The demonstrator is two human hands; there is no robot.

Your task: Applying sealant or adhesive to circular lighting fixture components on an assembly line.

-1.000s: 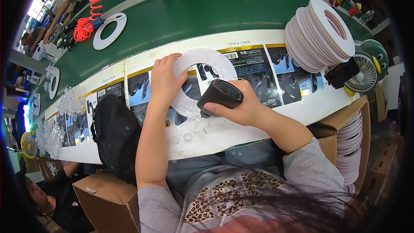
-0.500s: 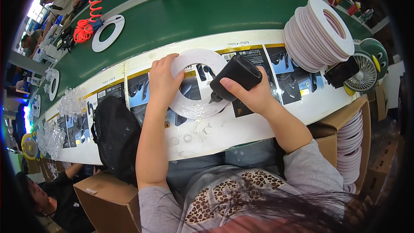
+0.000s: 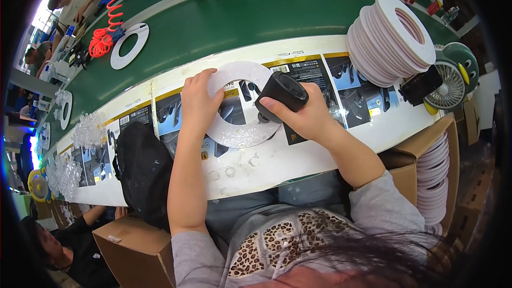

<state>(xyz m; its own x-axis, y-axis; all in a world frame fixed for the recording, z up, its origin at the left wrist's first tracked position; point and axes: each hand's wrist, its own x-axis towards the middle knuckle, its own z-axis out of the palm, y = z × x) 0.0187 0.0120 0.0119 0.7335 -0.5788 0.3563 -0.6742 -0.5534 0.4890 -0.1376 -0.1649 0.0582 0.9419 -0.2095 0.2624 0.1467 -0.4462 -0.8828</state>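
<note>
Both bare forearms reach forward from grey sleeves. The left hand (image 3: 198,104) lies palm down, fingers spread and pressing flat. The right hand (image 3: 301,117) is curled closed in a grasp, its wrist bent inward.

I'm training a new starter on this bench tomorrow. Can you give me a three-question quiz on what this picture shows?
1. True or false: the left hand rests flat on the white ring that lies on the bench.
2. What does the right hand hold? A) a black handheld tool B) a red coiled hose C) a small fan
3. Fill in: the stack of white rings stands to the person's ____ , beside the small fan.

Key
1. True
2. A: the black handheld tool is gripped with its lower end at the ring's right edge.
3. right
</note>
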